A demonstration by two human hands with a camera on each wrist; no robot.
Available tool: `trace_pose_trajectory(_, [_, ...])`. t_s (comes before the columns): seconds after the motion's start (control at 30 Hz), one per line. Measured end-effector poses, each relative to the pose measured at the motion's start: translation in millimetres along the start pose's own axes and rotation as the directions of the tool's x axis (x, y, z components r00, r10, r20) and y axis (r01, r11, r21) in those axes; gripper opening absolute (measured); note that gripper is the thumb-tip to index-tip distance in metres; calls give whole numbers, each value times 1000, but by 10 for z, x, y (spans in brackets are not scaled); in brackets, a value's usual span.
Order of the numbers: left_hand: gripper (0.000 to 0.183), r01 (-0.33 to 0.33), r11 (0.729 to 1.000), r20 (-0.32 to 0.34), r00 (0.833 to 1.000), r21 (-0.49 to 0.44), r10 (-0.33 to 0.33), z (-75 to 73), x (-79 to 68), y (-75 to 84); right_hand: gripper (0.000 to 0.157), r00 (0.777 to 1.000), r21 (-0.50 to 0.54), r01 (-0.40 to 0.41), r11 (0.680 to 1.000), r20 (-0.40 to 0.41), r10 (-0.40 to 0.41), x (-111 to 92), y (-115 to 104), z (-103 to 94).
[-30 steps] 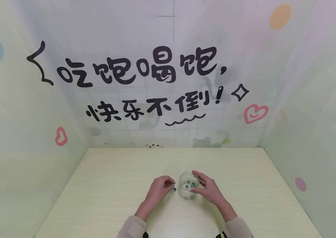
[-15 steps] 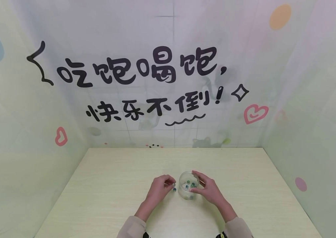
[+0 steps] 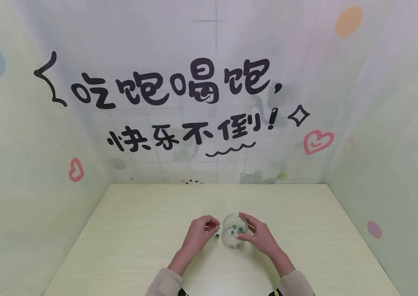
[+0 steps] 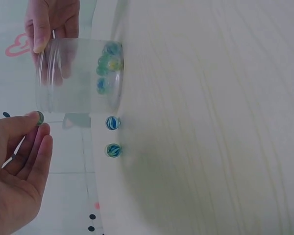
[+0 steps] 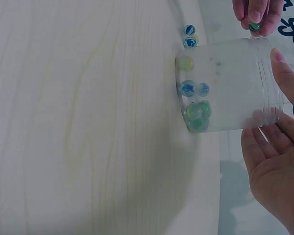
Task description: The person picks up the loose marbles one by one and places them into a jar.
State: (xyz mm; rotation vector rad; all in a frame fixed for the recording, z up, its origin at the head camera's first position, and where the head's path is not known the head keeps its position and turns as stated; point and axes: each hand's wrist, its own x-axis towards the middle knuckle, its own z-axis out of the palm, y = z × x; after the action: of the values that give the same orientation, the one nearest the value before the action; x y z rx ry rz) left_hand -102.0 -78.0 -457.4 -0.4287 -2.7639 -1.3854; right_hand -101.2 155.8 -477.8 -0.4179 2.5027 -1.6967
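Observation:
A clear plastic jar (image 5: 235, 88) stands upright on the table, several blue, green and yellow marbles (image 5: 188, 88) lying on its bottom. My right hand (image 3: 262, 236) holds the jar near its open rim, thumb on one side and fingers on the other. Between thumb and fingertips my left hand (image 3: 198, 233) pinches a green glass marble (image 4: 40, 118), raised to about rim height just left of the jar. Below it, two blue-striped marbles rest on the table: one marble (image 4: 112, 123) close to the jar wall, the other marble (image 4: 113, 150) farther out.
The pale wood-grain table (image 3: 135, 230) runs back to a printed fabric wall (image 3: 194, 168) with black lettering. Fabric panels also close off the left side (image 3: 38, 185) and the right side (image 3: 386, 176).
My left hand has risen slightly with the pinched marble, from beside the marbles on the table towards the jar's rim. The right hand and the jar stay in place.

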Motion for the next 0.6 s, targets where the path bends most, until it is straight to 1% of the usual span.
trace_pose_trajectory(0.23, [12, -24, 1000, -8, 1000, -10, 24, -17, 11, 40, 70, 1000, -9, 0, 1000, -1, 0, 4, 14, 10])
trace_pose_trajectory(0.6, [13, -42, 999, -22, 999, -24, 42, -28, 32, 106, 70, 1000, -5, 5, 1000, 3, -5, 6, 18, 9])
